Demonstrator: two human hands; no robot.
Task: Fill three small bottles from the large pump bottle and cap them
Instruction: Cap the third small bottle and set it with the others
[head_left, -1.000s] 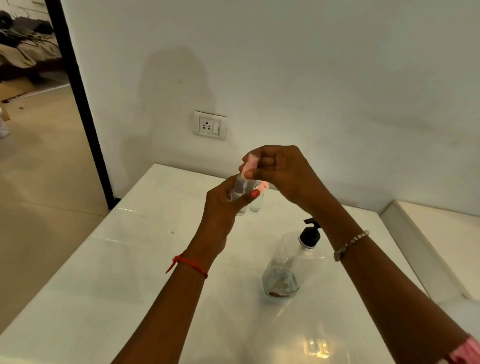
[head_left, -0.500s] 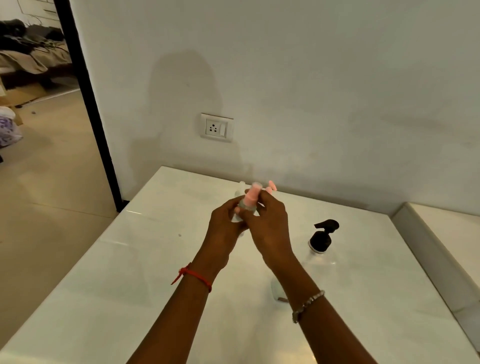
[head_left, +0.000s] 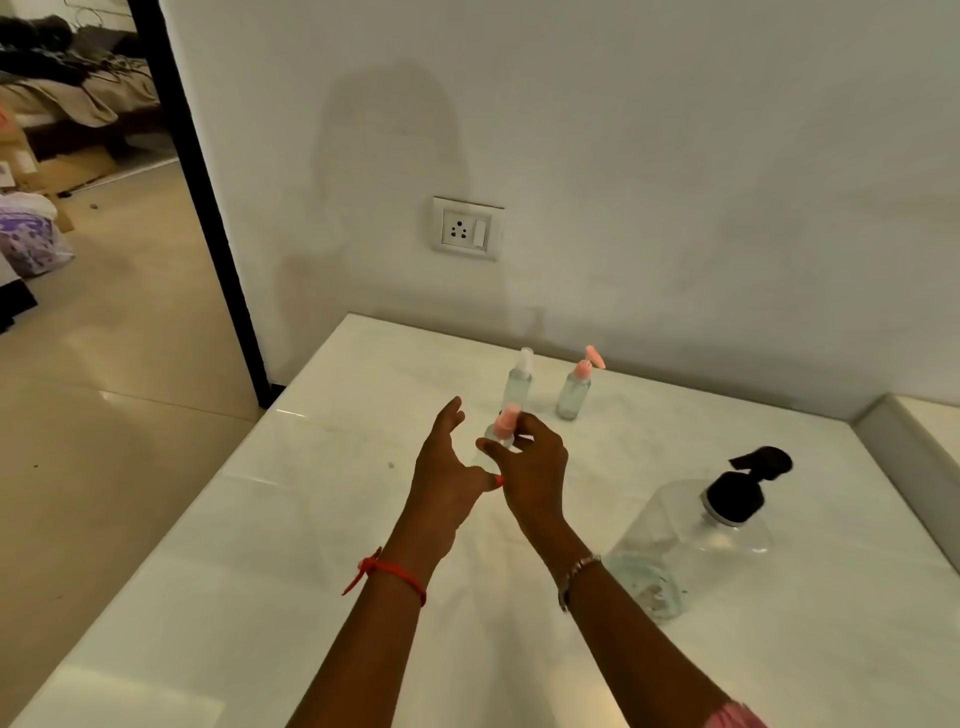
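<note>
A small clear bottle with a pink cap (head_left: 503, 429) is held upright at its shoulder by the fingers of my right hand (head_left: 530, 470), low over the white table (head_left: 260, 545). Just left of it, my left hand (head_left: 447, 467) is open with fingers spread, holding nothing. Behind them stand two more small bottles: one with a white cap (head_left: 519, 382), one with a pink flip cap standing up (head_left: 575, 387). The large clear pump bottle (head_left: 691, 540) with a black pump head stands at the right, nearly empty.
The table meets a white wall carrying a power socket (head_left: 467, 227). A raised white ledge (head_left: 904, 441) borders the table on the right. A dark door frame (head_left: 202, 208) and open floor lie to the left.
Both hands came down from chest height toward the table. My left hand let go of the small bottle and opened; my right hand still holds it by the top.
</note>
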